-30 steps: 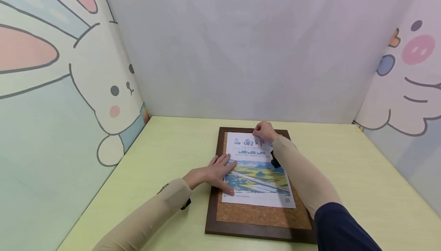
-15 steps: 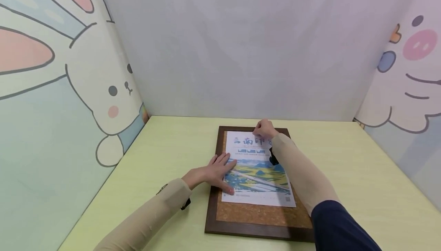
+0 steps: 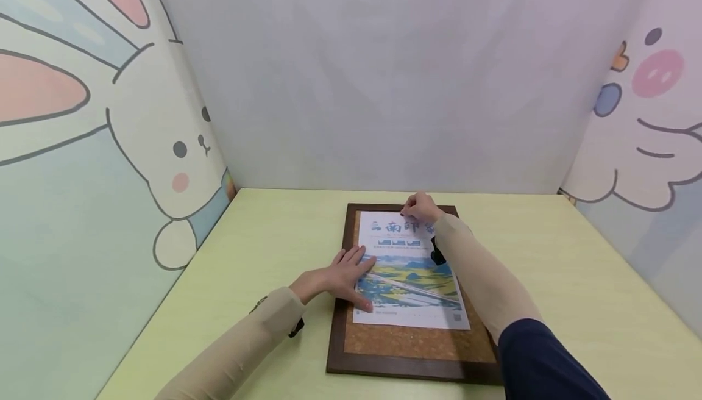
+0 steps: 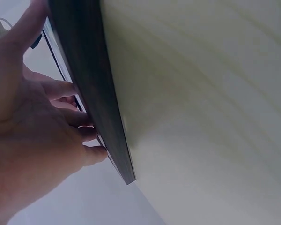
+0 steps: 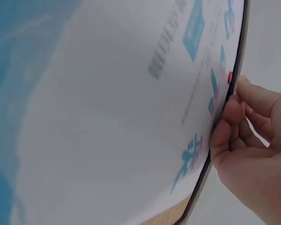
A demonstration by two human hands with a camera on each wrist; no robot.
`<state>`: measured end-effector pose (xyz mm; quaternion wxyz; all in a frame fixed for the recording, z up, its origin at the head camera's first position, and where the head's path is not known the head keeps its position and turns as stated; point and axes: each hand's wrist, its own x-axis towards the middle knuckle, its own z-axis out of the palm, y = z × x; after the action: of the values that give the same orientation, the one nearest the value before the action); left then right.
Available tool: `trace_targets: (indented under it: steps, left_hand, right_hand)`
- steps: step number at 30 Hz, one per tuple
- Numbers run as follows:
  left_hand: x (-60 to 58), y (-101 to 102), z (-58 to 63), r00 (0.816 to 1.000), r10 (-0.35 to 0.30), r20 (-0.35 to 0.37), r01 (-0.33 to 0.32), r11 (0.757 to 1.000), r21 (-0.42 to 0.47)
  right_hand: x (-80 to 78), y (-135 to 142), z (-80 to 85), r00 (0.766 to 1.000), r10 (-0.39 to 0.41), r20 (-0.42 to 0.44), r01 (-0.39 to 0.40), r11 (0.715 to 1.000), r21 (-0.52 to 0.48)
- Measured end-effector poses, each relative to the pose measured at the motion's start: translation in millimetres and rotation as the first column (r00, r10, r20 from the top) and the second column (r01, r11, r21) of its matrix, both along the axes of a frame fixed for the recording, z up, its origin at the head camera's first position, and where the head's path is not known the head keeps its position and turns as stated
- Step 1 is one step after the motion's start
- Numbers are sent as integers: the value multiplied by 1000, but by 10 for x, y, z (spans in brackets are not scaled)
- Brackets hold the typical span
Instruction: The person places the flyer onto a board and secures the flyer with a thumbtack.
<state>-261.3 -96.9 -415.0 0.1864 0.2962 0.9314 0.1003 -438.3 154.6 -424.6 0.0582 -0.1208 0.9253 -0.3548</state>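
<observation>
A printed poster (image 3: 406, 287), with blue lettering on top and a landscape picture below, lies flat on a cork board (image 3: 417, 344) with a dark brown frame (image 3: 406, 368). My left hand (image 3: 342, 275) spreads straight fingers over the poster's left edge, with the palm across the frame's left side. Up at the poster's top edge, my right hand (image 3: 422, 208) has curled fingers, and thumb and finger pinch a small red push pin (image 5: 230, 77). Only the red head of the pin shows, at the fingertips; its point is hidden. The right forearm covers the poster's upper right corner.
The board lies on a pale yellow-green table (image 3: 274, 235). A light grey wall (image 3: 351, 83) rises behind it. A rabbit drawing (image 3: 164, 113) marks the left wall, and another cartoon animal (image 3: 652, 138) is on the right wall.
Both hands keep nearly the same places. A bit of red now shows at the right fingertips in the head view. The head view shifts slightly.
</observation>
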Motion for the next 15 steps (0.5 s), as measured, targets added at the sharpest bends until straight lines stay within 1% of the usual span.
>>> trace_targets:
  steps: [3, 6, 9, 11, 12, 14, 15]
  left_hand:
    - [-21, -17, -3, 1000, 1, 2, -1, 1000, 4]
    - [-41, -42, -14, 1000, 3, 0, -3, 1000, 6]
    - [-60, -74, -19, 1000, 3, -8, -3, 1000, 2]
    - [-72, -95, 1, 1000, 0, -13, 0, 1000, 2]
    - [-82, -107, 17, 1000, -1, -16, 1, 1000, 4]
    - [-105, -137, 64, 1000, 3, -29, -3, 1000, 24]
    - [-121, -156, 97, 999, 9, -45, -8, 999, 36]
  right_hand:
    - [26, 21, 51, 1000, 26, 1, -26, 1000, -7]
    - [64, -11, 117, 999, 32, -29, -32, 999, 18]
    - [99, -75, 189, 992, 74, -104, -71, 997, 36]
    - [137, -114, 261, 977, 119, -176, -112, 993, 48]
    - [161, -134, 307, 965, 147, -215, -138, 989, 57]
    - [218, -173, 423, 937, 193, -291, -178, 981, 80]
    - [248, -190, 492, 916, 219, -335, -195, 975, 103]
